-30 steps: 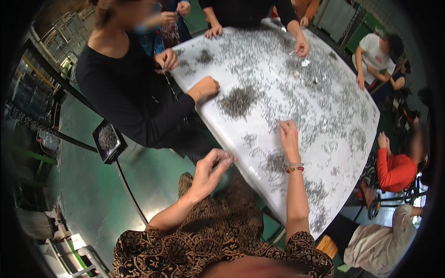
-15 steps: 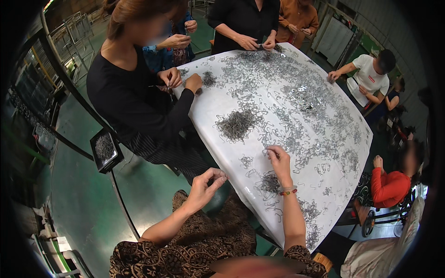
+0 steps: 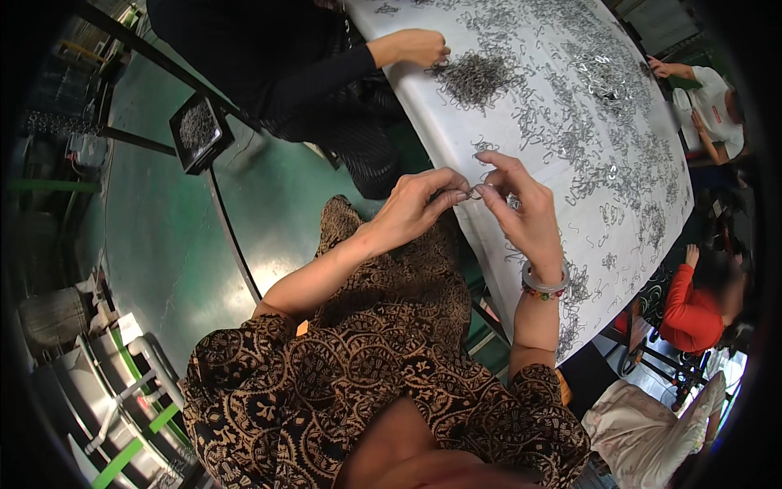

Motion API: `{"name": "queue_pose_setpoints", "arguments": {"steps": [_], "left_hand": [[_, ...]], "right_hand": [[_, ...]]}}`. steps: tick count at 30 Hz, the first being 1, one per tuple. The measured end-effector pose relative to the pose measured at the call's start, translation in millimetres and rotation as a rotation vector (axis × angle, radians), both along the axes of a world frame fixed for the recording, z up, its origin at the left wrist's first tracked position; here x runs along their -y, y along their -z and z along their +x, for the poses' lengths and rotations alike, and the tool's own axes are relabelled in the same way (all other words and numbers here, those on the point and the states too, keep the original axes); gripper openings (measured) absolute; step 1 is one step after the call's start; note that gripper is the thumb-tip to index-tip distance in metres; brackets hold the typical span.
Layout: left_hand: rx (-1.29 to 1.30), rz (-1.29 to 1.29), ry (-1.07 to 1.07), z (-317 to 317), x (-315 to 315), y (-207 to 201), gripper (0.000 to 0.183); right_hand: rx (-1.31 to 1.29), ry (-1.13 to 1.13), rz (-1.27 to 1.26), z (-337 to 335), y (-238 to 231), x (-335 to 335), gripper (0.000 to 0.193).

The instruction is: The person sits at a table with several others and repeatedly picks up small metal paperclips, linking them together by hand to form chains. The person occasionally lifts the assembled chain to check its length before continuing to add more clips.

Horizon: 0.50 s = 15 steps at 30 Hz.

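Observation:
My left hand (image 3: 419, 204) is closed in a pinch at the table's near left edge. A tiny grey wire hook (image 3: 474, 193) shows at its fingertips, mostly hidden by them. My right hand (image 3: 525, 208) faces it, with the thumb close to the left fingertips and the index finger raised apart. Whether the right thumb touches the hook is too small to tell. Beyond the hands, a dense pile of bent metal wire hooks (image 3: 476, 80) lies on the white-covered table (image 3: 444, 122). Many loose hooks (image 3: 570, 134) are scattered to the right.
At the left, a co-worker's hand (image 3: 419, 47) rests beside the dense pile. A black tray (image 3: 218, 147) of small metal pieces stands lower, off the table. Other people sit along the right side, one in a red top (image 3: 691, 314). A white chair frame (image 3: 122, 399) is at lower left.
My right hand has left the hooks on the table and come to my left hand's fingertips. The head view has tilted downward. The co-worker at left now reaches to the dense pile.

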<state>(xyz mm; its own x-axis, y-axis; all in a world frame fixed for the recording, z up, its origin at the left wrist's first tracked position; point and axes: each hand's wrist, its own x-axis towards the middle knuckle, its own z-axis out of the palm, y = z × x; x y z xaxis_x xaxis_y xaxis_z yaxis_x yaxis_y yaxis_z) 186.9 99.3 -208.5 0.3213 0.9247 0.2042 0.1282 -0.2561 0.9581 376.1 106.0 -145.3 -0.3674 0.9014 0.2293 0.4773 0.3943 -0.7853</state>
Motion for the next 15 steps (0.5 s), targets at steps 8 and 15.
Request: {"name": "queue_pose_setpoints", "arguments": {"steps": [8,15], "left_hand": [[0.095,-0.068,0.014,-9.9,-12.6,18.0,0.039],[-0.608,0.36,-0.169,-19.4,-156.7,68.9,0.02]], "right_hand": [[-0.054,0.111,0.01,-1.7,6.6,0.8,0.017],[-0.167,0.026,-0.037,-9.7,20.0,4.3,0.013]]}}
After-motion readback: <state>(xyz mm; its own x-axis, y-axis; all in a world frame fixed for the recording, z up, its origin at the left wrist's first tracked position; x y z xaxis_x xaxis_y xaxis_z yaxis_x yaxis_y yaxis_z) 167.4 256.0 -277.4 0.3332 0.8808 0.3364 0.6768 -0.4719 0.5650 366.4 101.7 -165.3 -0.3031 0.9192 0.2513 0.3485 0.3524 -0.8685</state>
